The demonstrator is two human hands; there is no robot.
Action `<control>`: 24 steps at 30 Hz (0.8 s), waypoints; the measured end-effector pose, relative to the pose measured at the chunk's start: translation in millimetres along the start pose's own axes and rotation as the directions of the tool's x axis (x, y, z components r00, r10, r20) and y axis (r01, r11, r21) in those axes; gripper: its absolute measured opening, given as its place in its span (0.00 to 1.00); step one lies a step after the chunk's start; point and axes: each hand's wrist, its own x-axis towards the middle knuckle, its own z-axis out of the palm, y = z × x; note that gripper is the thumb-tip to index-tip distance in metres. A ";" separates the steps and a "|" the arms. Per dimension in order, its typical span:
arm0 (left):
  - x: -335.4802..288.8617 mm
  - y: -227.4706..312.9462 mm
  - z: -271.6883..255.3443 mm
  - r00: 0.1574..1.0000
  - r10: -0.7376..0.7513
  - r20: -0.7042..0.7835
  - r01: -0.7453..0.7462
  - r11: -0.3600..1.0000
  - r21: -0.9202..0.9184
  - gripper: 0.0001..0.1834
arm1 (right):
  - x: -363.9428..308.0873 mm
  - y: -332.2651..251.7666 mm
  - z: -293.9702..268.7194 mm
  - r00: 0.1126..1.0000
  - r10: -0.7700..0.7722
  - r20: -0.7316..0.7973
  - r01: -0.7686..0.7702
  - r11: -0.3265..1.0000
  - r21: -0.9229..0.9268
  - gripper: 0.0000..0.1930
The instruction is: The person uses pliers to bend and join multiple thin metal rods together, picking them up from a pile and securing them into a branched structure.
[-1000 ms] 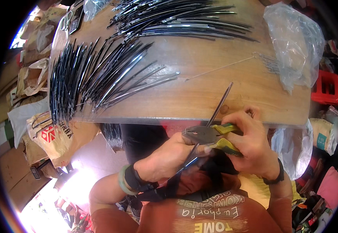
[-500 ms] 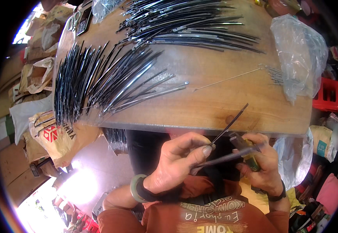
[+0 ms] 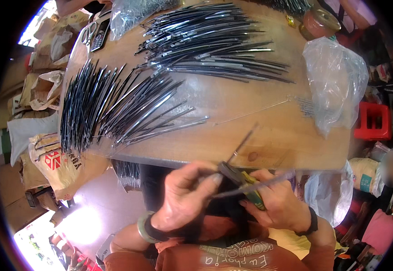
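My left hand (image 3: 183,194) pinches thin dark metal strips just past the table's near edge. One strip (image 3: 243,143) slants up and away over the tabletop. Another strip (image 3: 273,181), blurred, runs rightward from the same fingers across the front of my right hand (image 3: 283,204). That right hand is wrapped round the green and yellow handles of a pair of pliers (image 3: 253,194). The pliers' dark head is beside my left fingertips, at the lower end of the slanting strip; whether its jaws grip the strip cannot be made out.
Bundles of dark strips cover the wooden table's (image 3: 192,147) left (image 3: 83,113) and far middle (image 3: 205,40). A thin wire (image 3: 250,112) lies near small metal pieces (image 3: 304,106) and a clear plastic bag (image 3: 334,81). Scissors (image 3: 87,34) rest far left. Beyond the right edge stands a red stool (image 3: 372,121).
Both hands have shifted left in the picture. The pliers have come leftward to my left fingertips, where earlier they were apart from them. The table appears lower in view.
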 end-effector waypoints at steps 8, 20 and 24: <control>-0.8 21.9 -19.9 0.999 0.036 -0.037 -0.038 0.997 -0.068 0.04 | 28.3 -5.6 4.1 0.998 -0.054 0.042 0.048 0.989 0.137 0.23; 61.5 52.4 -116.0 0.615 0.768 -0.181 -0.360 0.477 0.801 0.03 | 80.9 28.3 7.2 0.969 -0.111 -0.223 0.010 0.912 -0.410 0.19; 51.1 63.5 -116.0 0.652 0.741 0.159 -0.091 -0.132 0.987 0.15 | 54.9 25.5 27.8 0.978 -0.176 -0.113 0.099 0.866 -0.490 0.13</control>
